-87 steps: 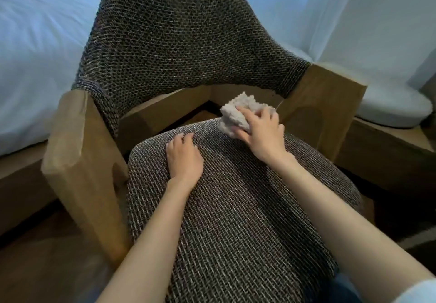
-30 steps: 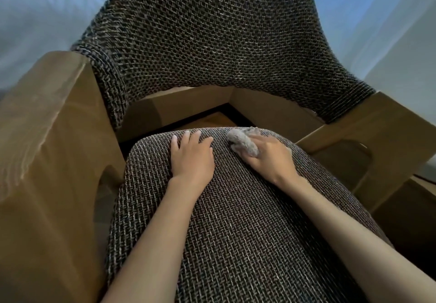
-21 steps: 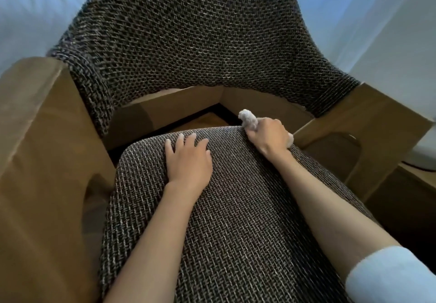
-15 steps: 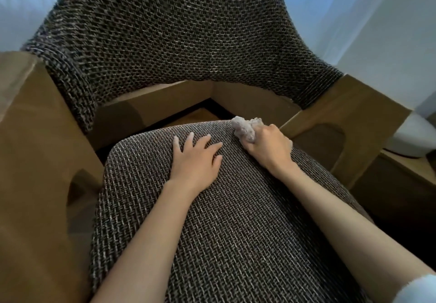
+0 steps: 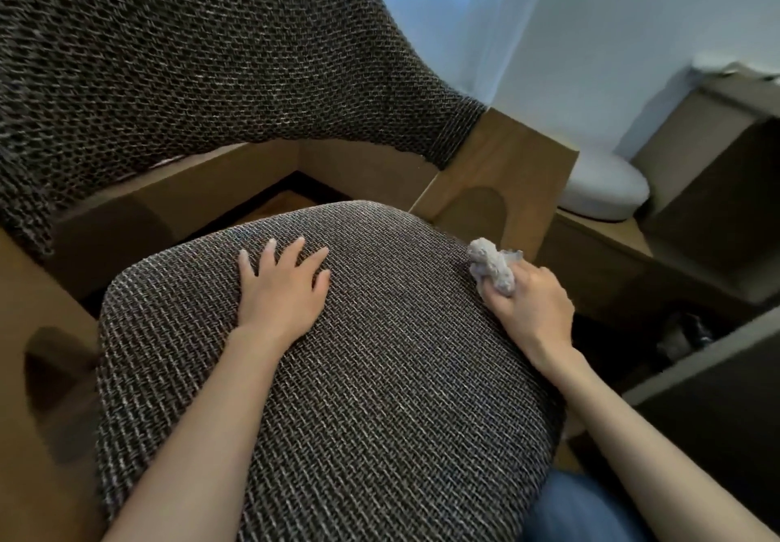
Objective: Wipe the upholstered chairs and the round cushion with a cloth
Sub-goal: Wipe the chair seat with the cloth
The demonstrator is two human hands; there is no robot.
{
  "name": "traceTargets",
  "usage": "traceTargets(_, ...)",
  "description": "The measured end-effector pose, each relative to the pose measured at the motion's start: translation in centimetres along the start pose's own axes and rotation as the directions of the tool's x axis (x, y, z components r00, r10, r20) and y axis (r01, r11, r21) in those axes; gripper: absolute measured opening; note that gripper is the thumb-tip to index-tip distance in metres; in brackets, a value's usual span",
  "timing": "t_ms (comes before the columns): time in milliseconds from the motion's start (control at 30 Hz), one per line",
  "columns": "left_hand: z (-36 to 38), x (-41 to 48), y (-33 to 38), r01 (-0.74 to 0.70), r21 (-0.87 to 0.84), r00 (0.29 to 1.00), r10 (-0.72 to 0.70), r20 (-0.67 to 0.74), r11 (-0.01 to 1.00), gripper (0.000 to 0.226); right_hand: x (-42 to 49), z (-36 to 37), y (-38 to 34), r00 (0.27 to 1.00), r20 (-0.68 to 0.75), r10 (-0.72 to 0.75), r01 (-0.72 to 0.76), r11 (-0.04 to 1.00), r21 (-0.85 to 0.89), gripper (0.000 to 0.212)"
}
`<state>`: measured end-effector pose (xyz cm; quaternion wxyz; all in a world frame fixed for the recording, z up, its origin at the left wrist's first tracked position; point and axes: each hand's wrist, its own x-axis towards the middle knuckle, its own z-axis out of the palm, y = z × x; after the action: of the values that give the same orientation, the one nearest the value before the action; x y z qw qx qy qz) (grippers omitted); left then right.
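Gripping a crumpled grey-white fluffy cloth (image 5: pixel 491 265), the right hand (image 5: pixel 532 309) has its fingers curled round it and holds it against the right edge of the dark brown woven chair seat (image 5: pixel 380 394). Left hand (image 5: pixel 280 288) lies flat at the seat's rear centre, palm down, fingers spread. Both forearms reach in over the seat's front. Matching woven backrest (image 5: pixel 190 56) rises behind the seat, with a light wooden arm panel (image 5: pixel 502 178) at its right. Pale round cushion (image 5: pixel 603 191) sits on a wooden ledge (image 5: pixel 591 246) past that panel, white curtain (image 5: pixel 485 13) behind.

White curtain (image 5: pixel 443 13), wooden ledge (image 5: pixel 599 237), denim knee (image 5: pixel 578 508)
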<state>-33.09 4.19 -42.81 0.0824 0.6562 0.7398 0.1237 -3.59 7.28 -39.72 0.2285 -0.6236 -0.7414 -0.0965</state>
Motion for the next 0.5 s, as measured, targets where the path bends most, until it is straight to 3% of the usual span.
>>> traceTargets(167,0.3,0.4,0.1,-0.014,-0.016,1.0,0.014,-0.005,1.0,0.049,6.4,3.2,-7.0,0.974,-0.143,-0.179,0.181,0.984,0.002,0.032)
traceTargets(233,0.5,0.6,-0.1,-0.014,-0.022,1.0,0.014,-0.027,1.0,0.048,10.4,5.3,-10.7,0.972,-0.023,-0.235,0.234,0.972,-0.032,0.044)
traceTargets(300,0.7,0.9,-0.3,-0.013,-0.031,0.998,0.011,-0.056,0.999,0.047,13.3,7.7,-13.1,0.943,0.201,-0.266,0.284,0.956,-0.068,0.052)
traceTargets(367,0.9,1.2,-0.4,-0.015,-0.04,0.997,0.012,-0.077,0.999,0.047,14.6,9.7,-13.6,0.914,0.307,-0.266,0.303,0.95,-0.078,0.054)
traceTargets(500,1.2,1.5,-0.5,-0.022,-0.037,0.995,0.019,-0.093,0.999,0.047,14.2,10.4,-12.4,0.944,0.185,-0.271,0.284,0.958,-0.043,0.053)
